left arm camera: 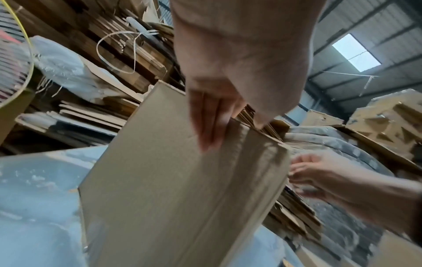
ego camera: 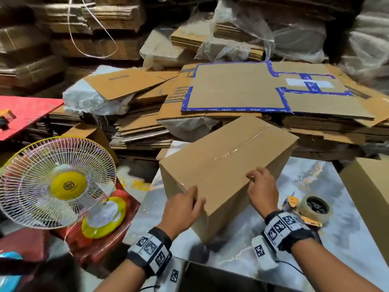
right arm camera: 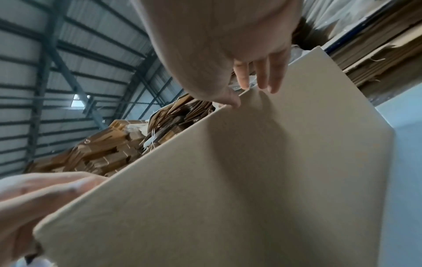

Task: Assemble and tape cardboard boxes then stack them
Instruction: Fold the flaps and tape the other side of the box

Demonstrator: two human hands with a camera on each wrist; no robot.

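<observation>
A brown cardboard box (ego camera: 227,157) with clear tape along its top seam sits tilted over the marble-patterned table (ego camera: 315,182), with a shadow beneath its near corner. My left hand (ego camera: 183,207) holds the box's near left corner. In the left wrist view its fingers (left arm camera: 212,112) lie along one face of the box (left arm camera: 171,189) and the thumb sits past the edge. My right hand (ego camera: 262,186) grips the near top edge. In the right wrist view its fingers (right arm camera: 262,75) reach over the rim of the box (right arm camera: 251,180) and the thumb touches the edge.
A tape dispenser (ego camera: 313,209) lies on the table just right of my right wrist. Another assembled box (ego camera: 370,192) stands at the far right. A running table fan (ego camera: 56,184) is on the left. Stacks of flat cardboard (ego camera: 242,91) fill the space behind.
</observation>
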